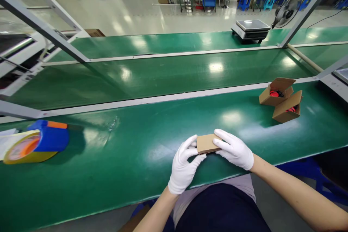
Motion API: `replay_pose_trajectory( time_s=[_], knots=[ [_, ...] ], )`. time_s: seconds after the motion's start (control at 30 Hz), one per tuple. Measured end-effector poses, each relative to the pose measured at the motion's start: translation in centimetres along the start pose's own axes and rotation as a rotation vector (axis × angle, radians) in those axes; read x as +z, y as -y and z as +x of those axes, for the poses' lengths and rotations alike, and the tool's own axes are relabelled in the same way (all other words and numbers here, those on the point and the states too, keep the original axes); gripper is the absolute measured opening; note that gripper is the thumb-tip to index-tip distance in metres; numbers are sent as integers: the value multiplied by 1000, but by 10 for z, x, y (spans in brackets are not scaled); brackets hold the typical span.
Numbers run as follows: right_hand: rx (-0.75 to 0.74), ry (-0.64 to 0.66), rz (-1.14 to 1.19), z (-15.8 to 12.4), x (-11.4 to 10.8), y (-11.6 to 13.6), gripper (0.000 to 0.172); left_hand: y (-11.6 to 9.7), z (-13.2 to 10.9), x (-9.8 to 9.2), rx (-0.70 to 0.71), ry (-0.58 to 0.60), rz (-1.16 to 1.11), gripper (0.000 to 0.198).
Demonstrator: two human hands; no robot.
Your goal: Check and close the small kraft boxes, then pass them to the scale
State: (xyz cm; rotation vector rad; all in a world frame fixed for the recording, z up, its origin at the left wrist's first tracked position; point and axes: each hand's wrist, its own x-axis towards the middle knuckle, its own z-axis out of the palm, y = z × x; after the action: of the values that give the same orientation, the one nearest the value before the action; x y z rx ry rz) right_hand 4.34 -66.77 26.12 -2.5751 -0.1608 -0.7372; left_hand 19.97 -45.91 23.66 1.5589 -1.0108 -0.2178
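Between my two white-gloved hands is a small brown cardboard box (206, 143), held just above the green work surface near its front edge. My left hand (185, 165) grips the box's left end, thumb below and fingers at the side. From the right, my right hand (233, 149) holds the other end, with its fingers lying over the top. The top of the box looks flat and closed; its underside is hidden. Farther right stand two open cardboard boxes, a rear box (269, 98) and a front box (285, 115), each with red and black items inside.
A blue tape dispenser (56, 137) with a yellow roll of tape (16, 154) lies at the left, beside some papers. Across the green belt (163, 72) stands a weighing scale (251, 29), with a fan (288, 12) behind it. Grey metal posts (312, 7) rise on both sides.
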Motion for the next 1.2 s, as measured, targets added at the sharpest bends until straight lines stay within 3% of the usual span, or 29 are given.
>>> replay_pose_trajectory(
  time_s=[0.13,0.2,0.3,0.47,0.63,0.7,0.8,0.87,0.93,1.03,1.1,1.2],
  knots=[
    [-22,35,11,4,-4,-2,64,3,12,-6,29,216,94,70],
    [-34,38,0,6,-7,-2,60,7,18,-8,168,288,107,67],
    [-66,50,-60,10,-12,-1,52,8,24,-10,334,293,135,58],
    [-130,68,-91,11,-7,-3,42,9,25,-7,384,302,212,51],
    [-163,28,-13,12,1,-9,52,17,20,-6,436,233,285,47],
    [-63,36,32,10,-7,-3,58,10,24,-11,443,223,348,45],
    [217,-91,-21,-4,-33,3,64,-16,38,-11,437,220,603,50],
    [320,-246,-156,-20,-60,-7,63,-35,49,-2,433,248,812,78],
    [374,-457,-337,-37,-98,-36,57,-47,59,14,447,291,951,96],
    [627,-781,-484,-63,-169,-98,51,-44,74,35,431,416,1096,72],
    [825,-798,-400,-79,-212,-137,54,-31,91,39,402,502,1164,58],
    [895,-598,-212,-94,-241,-166,46,-12,126,29,380,528,1210,58]
  ],
)
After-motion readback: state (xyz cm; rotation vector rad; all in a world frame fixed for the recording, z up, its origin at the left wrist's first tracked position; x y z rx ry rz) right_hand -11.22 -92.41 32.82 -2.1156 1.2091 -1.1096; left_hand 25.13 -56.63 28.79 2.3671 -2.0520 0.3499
